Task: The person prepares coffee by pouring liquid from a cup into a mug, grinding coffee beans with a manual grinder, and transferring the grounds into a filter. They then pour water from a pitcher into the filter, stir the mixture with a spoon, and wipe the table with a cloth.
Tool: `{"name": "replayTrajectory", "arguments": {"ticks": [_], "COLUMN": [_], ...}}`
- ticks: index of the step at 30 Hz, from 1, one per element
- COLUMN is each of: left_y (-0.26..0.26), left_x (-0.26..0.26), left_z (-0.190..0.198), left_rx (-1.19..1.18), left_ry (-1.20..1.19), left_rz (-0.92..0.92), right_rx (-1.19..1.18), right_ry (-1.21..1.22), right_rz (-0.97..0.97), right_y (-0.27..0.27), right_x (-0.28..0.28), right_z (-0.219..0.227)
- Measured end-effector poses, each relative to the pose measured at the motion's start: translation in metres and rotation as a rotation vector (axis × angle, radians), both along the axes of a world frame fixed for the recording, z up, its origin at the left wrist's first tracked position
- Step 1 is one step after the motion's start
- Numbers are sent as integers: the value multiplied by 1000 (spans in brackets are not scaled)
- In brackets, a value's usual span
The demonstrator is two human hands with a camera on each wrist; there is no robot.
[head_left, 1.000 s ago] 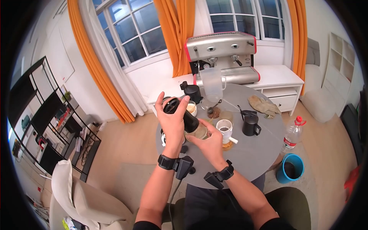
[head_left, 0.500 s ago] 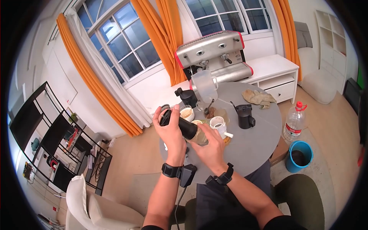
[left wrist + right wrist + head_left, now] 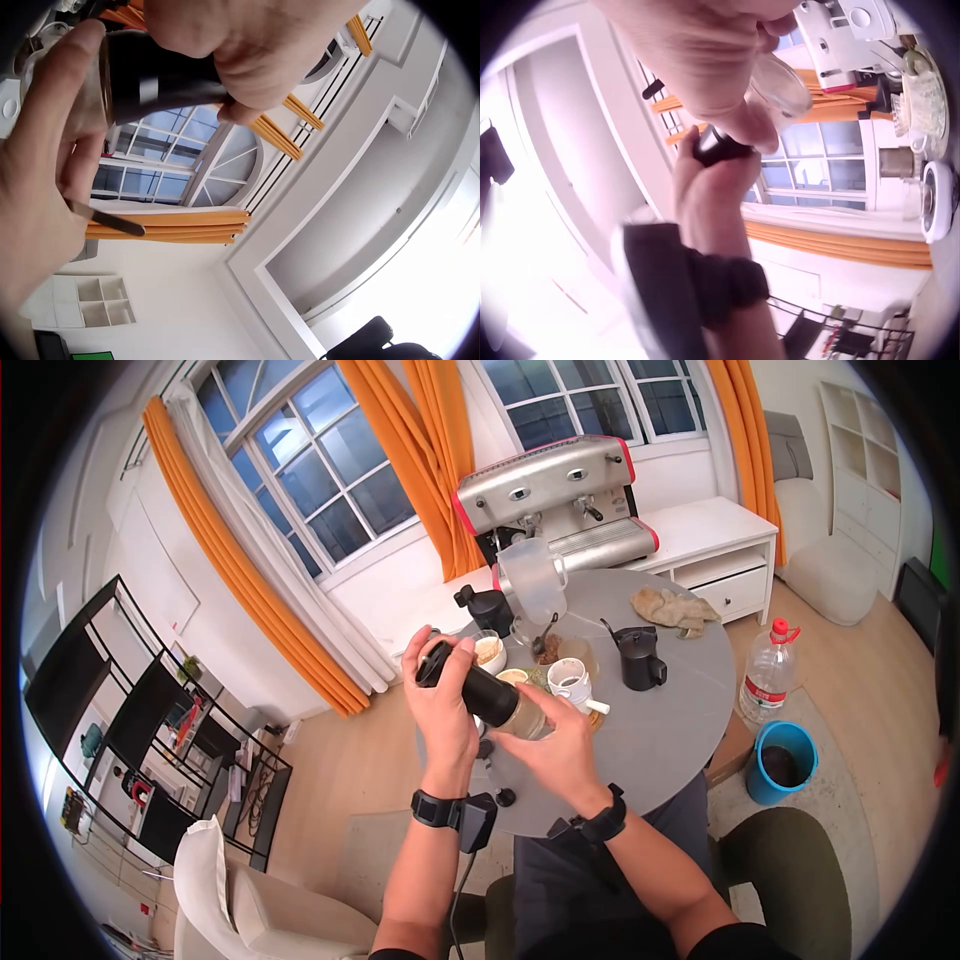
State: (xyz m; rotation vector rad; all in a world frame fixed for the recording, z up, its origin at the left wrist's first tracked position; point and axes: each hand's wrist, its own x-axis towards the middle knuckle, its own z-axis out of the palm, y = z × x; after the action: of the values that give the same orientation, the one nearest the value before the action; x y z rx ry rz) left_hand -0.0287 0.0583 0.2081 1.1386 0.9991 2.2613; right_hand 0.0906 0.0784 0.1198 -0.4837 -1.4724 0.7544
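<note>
Over the table's near left side, both hands share a hand coffee grinder, a black cylinder with a clear jar at its lower end. It is tilted, its black top toward the upper left. My left hand grips the black body near the top. My right hand holds the clear jar between thumb and fingers. In the left wrist view, a thin brown strip with a rounded end sticks out by the right hand's fingers. The right wrist view shows the jar partly behind the right hand.
On the round grey table stand a white mug, a black pot, a clear pitcher and a crumpled cloth. A blue bucket and large bottle are at the right. Behind is an espresso machine.
The head view has turned and tilted. The grinder leans further over than a second ago, and the right hand's fingers have shifted on the jar. Both hands keep hold.
</note>
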Motion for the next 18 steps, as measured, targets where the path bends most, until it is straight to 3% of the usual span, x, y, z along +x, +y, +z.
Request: {"name": "replayTrajectory", "arguments": {"ticks": [2,5,8,12,18], "left_y": [-5,-14,-15,-15,-35], "left_x": [-10,-17,-27,-20,19], "left_z": [-1,-3,-25,-59,-81], "left_rx": [-25,8,-27,27,-109], "left_ry": [75,98,126,107,139], "left_rz": [-154,-389,-492,-473,-332], "right_rx": [-266,-395,-477,-579,-484], "right_ry": [121,61,146,109,92], "right_rz": [404,708,829,739,483], "right_y": [4,9,2,-2,-5], "right_x": [5,20,23,43,62], "right_z": [-3,-10,-19,-26,-39]}}
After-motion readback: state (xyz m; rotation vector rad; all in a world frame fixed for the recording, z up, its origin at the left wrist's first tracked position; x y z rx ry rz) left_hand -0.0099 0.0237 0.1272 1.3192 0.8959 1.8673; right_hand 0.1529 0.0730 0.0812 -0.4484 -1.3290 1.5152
